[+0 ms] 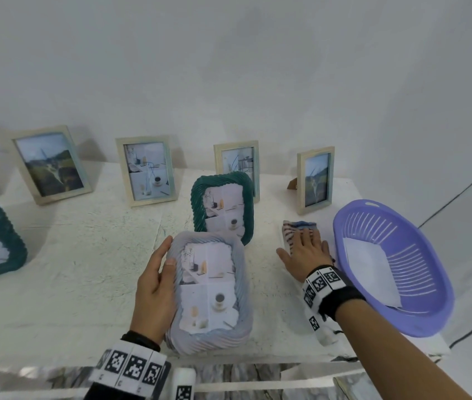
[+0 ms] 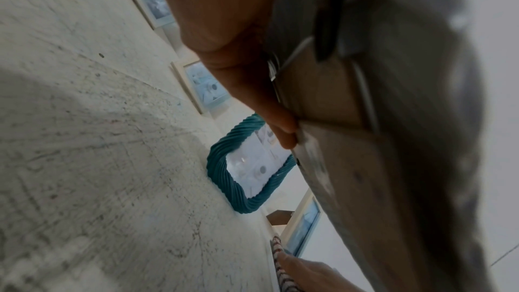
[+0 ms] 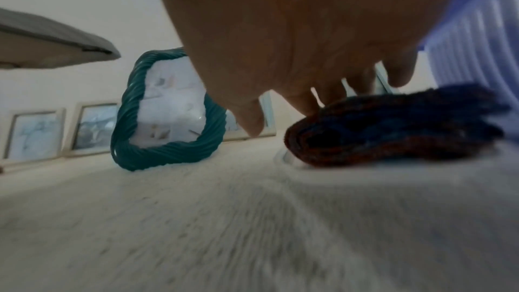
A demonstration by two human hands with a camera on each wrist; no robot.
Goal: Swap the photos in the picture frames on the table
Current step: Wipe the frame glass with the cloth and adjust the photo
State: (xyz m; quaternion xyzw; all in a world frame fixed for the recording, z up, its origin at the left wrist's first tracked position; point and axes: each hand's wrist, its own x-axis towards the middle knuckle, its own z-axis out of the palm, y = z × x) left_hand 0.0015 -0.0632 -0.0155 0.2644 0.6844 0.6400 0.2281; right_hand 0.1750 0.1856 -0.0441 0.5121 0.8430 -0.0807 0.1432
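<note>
White rough table (image 1: 84, 255) against a plain wall. Left hand (image 1: 154, 290) grips the grey frame (image 1: 211, 293), lower centre, lifted off the table. Right hand (image 1: 305, 255) lies flat, fingers spread, on a folded cloth (image 1: 294, 229). Green frame (image 1: 223, 206) behind; another cut off at left edge. Wrist views blurred.

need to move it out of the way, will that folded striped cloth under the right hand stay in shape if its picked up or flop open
The folded striped cloth is probably floppy: the right wrist view shows soft knitted layers with a loose rounded fold. It looks light. The right hand lies flat on it, so pinching one edge would likely let it unfold.
</note>
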